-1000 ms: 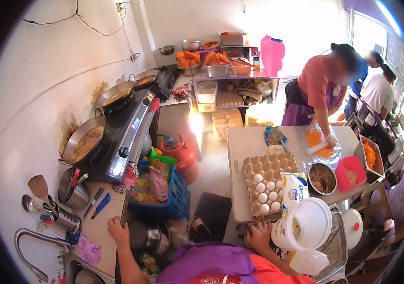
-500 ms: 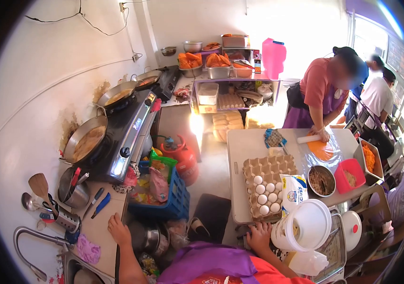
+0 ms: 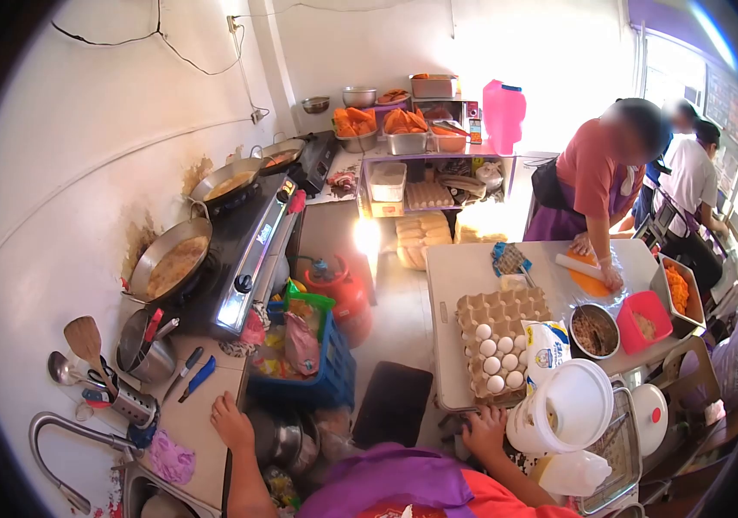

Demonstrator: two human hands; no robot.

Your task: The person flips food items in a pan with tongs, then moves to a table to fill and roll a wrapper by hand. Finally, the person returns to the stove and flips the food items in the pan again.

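Two hands rest apart, the right (image 3: 485, 432) beside a white bucket (image 3: 569, 407).

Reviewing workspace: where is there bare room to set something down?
Bare: the white table at its far-left corner, bordered by the egg tray and blue mesh item; and the counter between the blue tool, pink crumpled item and left hand. Crowded: near the right hand, where egg tray, white bucket and printed bag sit close together.
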